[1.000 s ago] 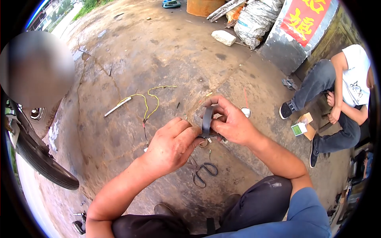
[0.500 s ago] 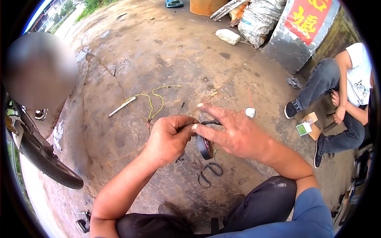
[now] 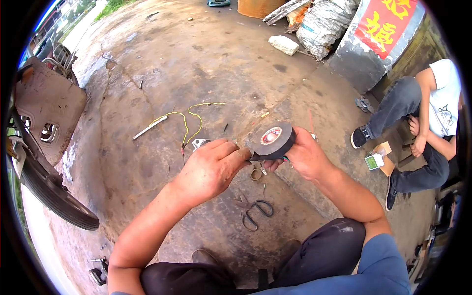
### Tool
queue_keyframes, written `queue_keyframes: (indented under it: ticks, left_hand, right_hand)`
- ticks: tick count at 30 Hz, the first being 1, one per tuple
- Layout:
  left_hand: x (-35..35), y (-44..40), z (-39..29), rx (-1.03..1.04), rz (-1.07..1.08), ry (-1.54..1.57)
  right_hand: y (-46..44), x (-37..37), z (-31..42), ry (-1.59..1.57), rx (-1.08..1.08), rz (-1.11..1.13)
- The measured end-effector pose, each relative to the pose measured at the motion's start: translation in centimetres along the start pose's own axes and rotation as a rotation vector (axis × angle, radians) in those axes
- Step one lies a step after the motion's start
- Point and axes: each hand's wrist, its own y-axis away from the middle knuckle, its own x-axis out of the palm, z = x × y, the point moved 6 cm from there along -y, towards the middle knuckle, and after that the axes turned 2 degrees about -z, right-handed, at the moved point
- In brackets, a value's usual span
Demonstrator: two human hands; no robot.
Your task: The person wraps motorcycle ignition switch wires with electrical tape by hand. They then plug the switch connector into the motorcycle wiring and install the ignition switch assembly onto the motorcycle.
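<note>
Stained, cracked concrete ground (image 3: 162, 59) is spreading beneath both hands in the head view. Far beyond the right grip (image 3: 307, 157), a pale stone (image 3: 283, 45) is lying near a stuffed whitish sack (image 3: 325, 29). Well out to the left of the left grip (image 3: 211, 169), a dark tyre (image 3: 59, 200) is showing, while off to the right of the right grip a person in a white shirt (image 3: 441, 93) is sitting with an opened box (image 3: 386, 164) lying by their feet. The right grip is clamping the edge of a black tape roll (image 3: 282, 143), holding it above the ground with its labelled side facing up. Just left of the roll, the left grip is pinching a dark strip (image 3: 254, 157), thumb and fingertips together, and the strip is running toward the roll. A metal piece (image 3: 197, 143) is poking out behind the left grip; whether that grip is holding it too, one cannot tell. Beyond the left grip, a yellow wire (image 3: 200, 126) is curling beside a white stick (image 3: 150, 128). Nearer the body than both grips, dark-handled scissors (image 3: 248, 209) are lying on the ground.
</note>
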Motion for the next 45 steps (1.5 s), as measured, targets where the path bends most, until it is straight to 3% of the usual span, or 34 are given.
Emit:
queue_keyframes:
  ticks: [2,4,8,12,14,16,18,21,22,25,28,30,33,34,36,38,40,42,43,44,45]
  left_hand:
    - [-0.2,0.1,-1.0,0.118,-0.019,-0.173]
    - [-0.5,-0.1,-1.5,0.099,-0.048,-0.232]
    - [-1.3,-0.3,-0.5,-0.058,-0.071,-0.296]
    - [-0.8,0.3,0.2,-0.145,-0.023,-0.266]
    - [-0.3,0.3,0.8,-0.182,-0.053,-0.217]
    - [-0.4,0.2,1.0,-0.225,-0.09,-0.174]
    - [-0.3,0.2,1.4,-0.457,-0.023,0.023]
    - [0.7,0.7,1.9,-0.677,0.033,0.297]
    - [1.3,1.0,2.2,-0.759,0.062,0.462]
    - [1.6,1.3,2.6,-0.787,0.036,0.571]
    - [2.0,0.8,1.5,-0.716,0.074,0.506]
    - [2.4,1.1,1.6,-0.723,0.076,0.488]
    - [3.5,1.7,2.4,-0.817,0.05,0.812]
    - [3.2,1.5,2.3,-0.82,0.049,0.811]
    - [3.3,1.9,2.1,-1.067,0.105,1.043]
    - [3.3,1.8,2.1,-1.045,0.14,0.995]
    - [3.1,1.4,2.4,-0.75,0.078,0.832]
    - [3.1,1.7,2.4,-0.734,0.059,0.786]
    - [2.2,1.1,1.3,-0.579,0.062,0.559]
    - [1.6,0.6,0.4,-0.422,0.066,0.335]
    - [1.2,0.3,-0.1,-0.287,-0.001,0.209]
  right_hand:
    - [-0.2,0.2,-0.2,0.022,0.085,-0.046]
    - [-0.8,-1.0,-2.6,0.121,0.259,-0.067]
    - [-0.2,-1.1,-1.7,0.526,0.094,0.019]
    - [1.0,0.1,1.8,0.472,-0.06,0.097]
    - [1.4,0.9,1.7,0.501,0.012,0.14]
    - [1.4,1.1,3.0,0.954,-0.434,0.01]
    - [1.1,0.8,3.0,0.857,-0.345,-0.02]
    - [1.9,1.2,4.8,1.22,-0.779,-0.24]
    - [1.9,1.3,4.9,1.22,-0.782,-0.238]
    - [2.8,3.4,4.9,1.453,-1.11,-0.073]
    - [3.7,4.4,3.8,1.475,-1.297,0.081]
    - [3.8,4.9,3.2,1.502,-1.343,0.07]
    - [4.2,5.8,2.7,1.547,-1.46,0.04]
    - [4.3,5.8,2.6,1.543,-1.461,0.042]
    - [4.2,5.5,2.7,1.563,-1.407,0.004]
    - [4.1,5.2,3.3,1.485,-1.377,0.023]
    - [4.2,5.1,3.6,1.411,-1.344,0.043]
    - [3.0,2.9,3.9,0.897,-0.877,-0.056]
    - [2.6,2.3,3.9,0.737,-0.715,-0.096]
    - [2.3,2.4,3.7,0.739,-0.713,-0.098]
    - [1.3,1.2,2.5,0.262,-0.452,-0.091]
